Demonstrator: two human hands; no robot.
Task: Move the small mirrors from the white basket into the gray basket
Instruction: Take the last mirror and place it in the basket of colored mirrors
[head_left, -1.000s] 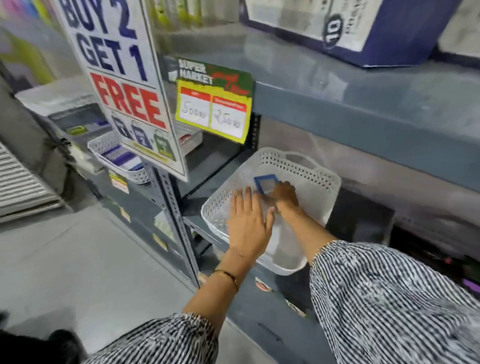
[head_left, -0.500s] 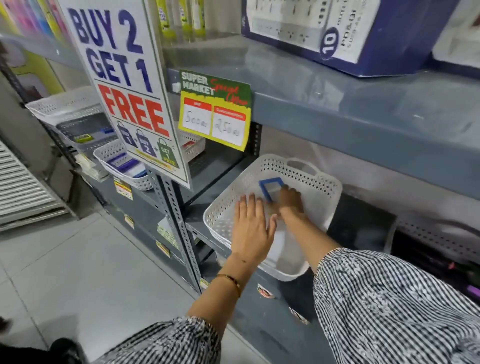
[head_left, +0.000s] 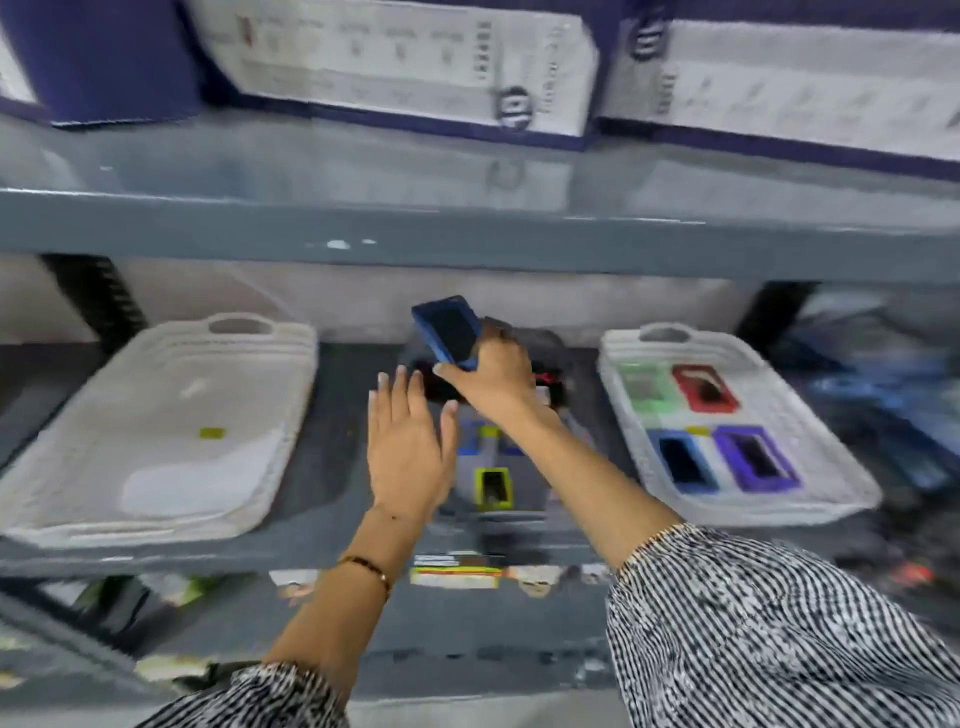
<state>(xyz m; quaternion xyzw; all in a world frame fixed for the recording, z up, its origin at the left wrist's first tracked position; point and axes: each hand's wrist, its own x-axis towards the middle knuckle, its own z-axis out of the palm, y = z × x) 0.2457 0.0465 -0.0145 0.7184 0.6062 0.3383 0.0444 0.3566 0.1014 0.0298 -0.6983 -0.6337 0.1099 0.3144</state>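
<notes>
My right hand (head_left: 493, 379) is shut on a small blue-framed mirror (head_left: 449, 330), held tilted above the gray basket (head_left: 582, 415) in the middle of the shelf. Inside that gray basket lie a yellow-framed mirror (head_left: 493, 487) and a blue-framed one, partly hidden by my arms. My left hand (head_left: 408, 447) hovers flat and open just left of the gray basket. The white basket (head_left: 156, 431) on the left holds only a small yellow sticker and a pale sheet.
Another white basket (head_left: 737, 431) on the right holds green, red, blue and purple framed mirrors. A gray shelf board (head_left: 467, 239) runs overhead with blue-and-white boxes (head_left: 405, 67) on it. Price labels line the shelf's front edge. The frame is blurred.
My right hand lifted the blue mirror out of the white basket and carried it right, above the gray basket. My left hand followed. The view swung right.
</notes>
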